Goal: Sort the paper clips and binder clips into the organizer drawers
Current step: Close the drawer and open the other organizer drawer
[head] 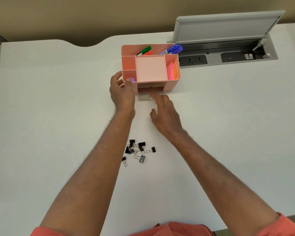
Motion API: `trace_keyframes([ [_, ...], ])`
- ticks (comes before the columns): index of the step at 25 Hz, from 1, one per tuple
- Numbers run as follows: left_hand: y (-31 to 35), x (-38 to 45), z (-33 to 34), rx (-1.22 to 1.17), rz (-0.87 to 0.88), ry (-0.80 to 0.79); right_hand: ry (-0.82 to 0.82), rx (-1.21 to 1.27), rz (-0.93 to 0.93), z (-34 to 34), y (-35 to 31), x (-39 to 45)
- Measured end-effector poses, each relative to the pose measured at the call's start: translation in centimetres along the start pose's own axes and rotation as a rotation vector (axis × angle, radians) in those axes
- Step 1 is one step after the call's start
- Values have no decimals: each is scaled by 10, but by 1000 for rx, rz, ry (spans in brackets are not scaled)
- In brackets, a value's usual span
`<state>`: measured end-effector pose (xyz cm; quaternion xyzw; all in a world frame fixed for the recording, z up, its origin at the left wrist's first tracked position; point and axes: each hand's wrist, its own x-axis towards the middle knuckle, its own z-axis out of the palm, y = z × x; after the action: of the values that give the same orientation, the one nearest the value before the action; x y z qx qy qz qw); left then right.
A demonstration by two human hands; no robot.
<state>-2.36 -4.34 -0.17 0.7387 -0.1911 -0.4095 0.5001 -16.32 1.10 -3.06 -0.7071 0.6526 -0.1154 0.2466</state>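
A pink desk organizer [170, 86] stands on the white table toward the back. At its front, a clear drawer [143, 97] is pulled out at the bottom; I cannot tell what it holds. My left hand [123, 94] grips the organizer's left front corner, thumb on the side wall. My right hand [165, 114] hovers with fingers spread, its fingertips at the clear drawer's front. Several black binder clips [138, 151] lie in a loose pile on the table between my forearms. No paper clips can be made out.
The organizer's top compartments hold a green marker [146, 50], blue markers [173, 49] and pink and orange sticky notes [172, 70]. Behind it on the right, a recessed power-socket box [228, 57] sits with its grey lid [225, 26] raised. The table's back edge curves inward at the left.
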Motion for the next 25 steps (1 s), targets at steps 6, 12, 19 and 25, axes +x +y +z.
trace_keyframes([
  [6,-1,1,-1,1,13,-2,-23,13,-14,6,4,-22],
  [12,0,-1,-1,21,25,13,-12,5,-11,4,5,-25],
  [19,-23,-21,-41,241,130,-108,-96,105,-1,-10,12,-43],
  [25,-84,-73,-140,1016,257,-423,-475,-33,27,7,14,-107],
])
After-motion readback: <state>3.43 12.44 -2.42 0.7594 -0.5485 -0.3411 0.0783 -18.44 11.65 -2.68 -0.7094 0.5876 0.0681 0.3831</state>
